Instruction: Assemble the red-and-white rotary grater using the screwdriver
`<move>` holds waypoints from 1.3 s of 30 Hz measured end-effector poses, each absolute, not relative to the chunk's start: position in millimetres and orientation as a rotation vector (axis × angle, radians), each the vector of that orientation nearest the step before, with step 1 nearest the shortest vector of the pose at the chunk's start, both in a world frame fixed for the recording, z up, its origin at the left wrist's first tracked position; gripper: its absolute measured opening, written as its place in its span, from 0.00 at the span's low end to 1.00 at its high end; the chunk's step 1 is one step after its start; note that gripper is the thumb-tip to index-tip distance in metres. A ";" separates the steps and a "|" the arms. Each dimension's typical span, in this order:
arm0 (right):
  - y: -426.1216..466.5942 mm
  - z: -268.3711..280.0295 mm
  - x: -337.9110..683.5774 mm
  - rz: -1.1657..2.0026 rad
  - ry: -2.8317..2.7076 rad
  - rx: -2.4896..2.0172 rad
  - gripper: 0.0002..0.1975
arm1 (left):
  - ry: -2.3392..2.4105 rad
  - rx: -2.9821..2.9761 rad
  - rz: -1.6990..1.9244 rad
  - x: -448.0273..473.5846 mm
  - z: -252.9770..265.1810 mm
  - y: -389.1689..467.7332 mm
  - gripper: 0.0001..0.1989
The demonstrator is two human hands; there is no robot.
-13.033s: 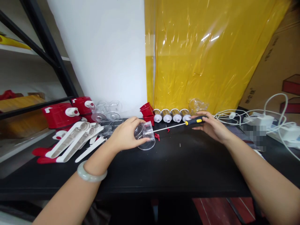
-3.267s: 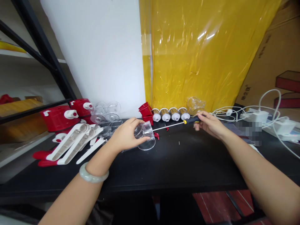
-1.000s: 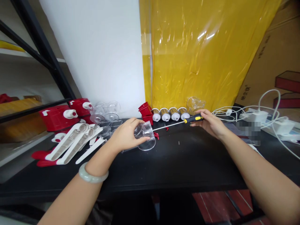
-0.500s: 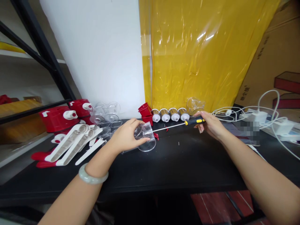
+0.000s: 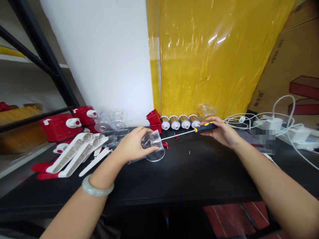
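My left hand (image 5: 136, 142) is closed round a clear plastic part (image 5: 156, 141) with a round flared rim, holding it on its side at the black table (image 5: 199, 179). A screwdriver (image 5: 205, 127) with a black and yellow handle is in my right hand (image 5: 221, 132), its fingers wrapped about the handle. The long thin shaft points left, and its tip meets the open end of the clear part; I cannot tell how far inside it reaches. Just behind the clear part lies a small red piece (image 5: 165, 144). A tiny pin-like bit (image 5: 189, 152) rests in front of the shaft.
Several metal grater drums (image 5: 175, 122) with white ends line the back, beside red hoppers (image 5: 154, 118). Red housings (image 5: 61, 126), white handles (image 5: 72, 152) and clear parts (image 5: 111, 119) crowd the left. White cables and chargers (image 5: 274, 122) lie at right; a cardboard box (image 5: 294, 53) stands behind.
The fingers of my right hand have shifted on the screwdriver handle, and the handle shows turned. My left hand and the clear part keep nearly the same place.
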State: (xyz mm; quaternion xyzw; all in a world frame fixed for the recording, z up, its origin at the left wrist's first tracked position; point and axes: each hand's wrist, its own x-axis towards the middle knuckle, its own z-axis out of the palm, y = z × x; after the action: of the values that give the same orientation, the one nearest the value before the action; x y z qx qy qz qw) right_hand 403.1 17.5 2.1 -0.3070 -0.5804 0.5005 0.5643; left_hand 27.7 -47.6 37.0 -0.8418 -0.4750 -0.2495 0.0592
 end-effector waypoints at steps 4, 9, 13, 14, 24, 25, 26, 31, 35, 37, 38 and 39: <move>17.8 1.6 403.2 1.129 -1.375 -0.762 0.14 | -1.433 -2.551 -0.761 28.0 37.3 -47.4 0.31; 20.8 -0.3 404.7 1.145 -1.355 -0.854 0.14 | -1.436 -2.545 -0.754 28.1 37.3 -47.6 0.31; 19.1 1.1 403.8 1.193 -1.346 -0.676 0.18 | -1.442 -2.547 -0.752 27.6 36.9 -46.9 0.31; 19.1 0.8 403.7 1.174 -1.359 -0.704 0.18 | -1.438 -2.547 -0.758 27.7 37.0 -47.0 0.31; 17.9 2.6 402.0 1.212 -1.297 -0.635 0.19 | -1.464 -2.551 -0.753 28.2 37.2 -47.4 0.31; 18.2 2.6 402.1 1.190 -1.306 -0.659 0.18 | -1.463 -2.550 -0.753 28.2 37.1 -47.3 0.31; 18.9 2.3 402.3 1.165 -1.322 -0.714 0.17 | -1.459 -2.550 -0.752 28.4 37.1 -47.4 0.32; 20.5 0.8 401.5 1.123 -1.341 -0.862 0.17 | -1.458 -2.550 -0.761 28.9 37.3 -47.6 0.32; 16.8 2.6 400.6 1.104 -1.349 -0.644 0.18 | -1.473 -2.550 -0.762 27.7 36.5 -46.8 0.31; 17.5 1.7 401.3 1.068 -1.361 -0.679 0.17 | -1.471 -2.552 -0.764 27.5 36.3 -46.6 0.31; 18.7 0.7 401.8 1.056 -1.361 -0.734 0.16 | -1.468 -2.553 -0.767 27.6 36.3 -46.7 0.31; 20.1 -0.4 402.2 1.048 -1.363 -0.806 0.16 | -1.465 -2.556 -0.769 27.8 36.5 -46.7 0.31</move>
State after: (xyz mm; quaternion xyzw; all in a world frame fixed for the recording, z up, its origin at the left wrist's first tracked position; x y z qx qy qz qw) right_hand 402.2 20.1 -0.4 -0.3451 -0.5838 0.4487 0.5820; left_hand 27.8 -46.7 36.5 -0.8385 -0.4807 -0.2523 0.0482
